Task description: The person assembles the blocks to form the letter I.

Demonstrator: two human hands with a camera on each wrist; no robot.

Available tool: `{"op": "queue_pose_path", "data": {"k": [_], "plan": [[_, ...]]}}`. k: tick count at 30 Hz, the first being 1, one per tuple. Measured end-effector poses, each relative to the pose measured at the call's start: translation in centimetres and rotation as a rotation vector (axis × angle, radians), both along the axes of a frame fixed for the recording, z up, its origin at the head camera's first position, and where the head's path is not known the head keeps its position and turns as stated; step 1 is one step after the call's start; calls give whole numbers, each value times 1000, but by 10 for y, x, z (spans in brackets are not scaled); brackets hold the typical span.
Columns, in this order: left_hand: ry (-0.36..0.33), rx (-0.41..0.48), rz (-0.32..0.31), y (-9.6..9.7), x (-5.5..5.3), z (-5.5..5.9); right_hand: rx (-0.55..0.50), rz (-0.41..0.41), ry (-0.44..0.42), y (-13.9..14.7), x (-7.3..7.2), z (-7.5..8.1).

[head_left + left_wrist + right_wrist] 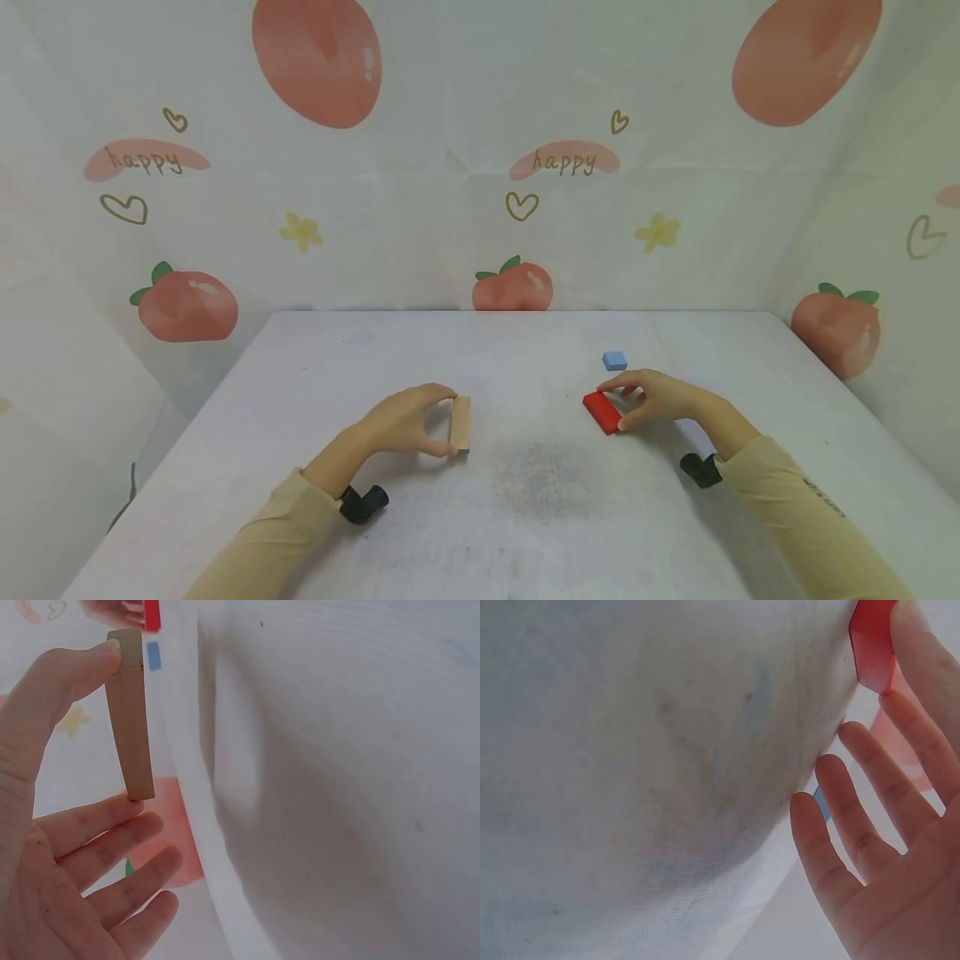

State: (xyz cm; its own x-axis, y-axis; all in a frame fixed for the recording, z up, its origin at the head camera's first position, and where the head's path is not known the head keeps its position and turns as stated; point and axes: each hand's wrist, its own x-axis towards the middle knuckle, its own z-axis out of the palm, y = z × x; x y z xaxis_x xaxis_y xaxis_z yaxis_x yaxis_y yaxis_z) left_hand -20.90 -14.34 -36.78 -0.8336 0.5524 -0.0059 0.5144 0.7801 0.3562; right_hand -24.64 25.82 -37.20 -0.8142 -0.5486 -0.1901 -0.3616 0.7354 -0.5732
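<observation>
Inside the desk's [630, 542] edges, left hand [397, 420] is pinching wooden block [461, 423], right hand [660, 394] red block [602, 412].
Grasping wide, both are likely needing steadiness next.

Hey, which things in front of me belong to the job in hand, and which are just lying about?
Part of the job, judging by the hands:
- tan rectangular block, pinched by your left hand
- red block, pinched by your right hand

Apparently just lying about:
- small blue block, on the table, touched by neither hand
</observation>
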Motion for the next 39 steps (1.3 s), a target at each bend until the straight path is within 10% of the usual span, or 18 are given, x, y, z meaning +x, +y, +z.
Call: {"op": "queue_pose_path", "data": {"k": [39], "plan": [[6, 56, -60, 31, -19, -1, 30, -20, -4, -1, -1, -1]]}}
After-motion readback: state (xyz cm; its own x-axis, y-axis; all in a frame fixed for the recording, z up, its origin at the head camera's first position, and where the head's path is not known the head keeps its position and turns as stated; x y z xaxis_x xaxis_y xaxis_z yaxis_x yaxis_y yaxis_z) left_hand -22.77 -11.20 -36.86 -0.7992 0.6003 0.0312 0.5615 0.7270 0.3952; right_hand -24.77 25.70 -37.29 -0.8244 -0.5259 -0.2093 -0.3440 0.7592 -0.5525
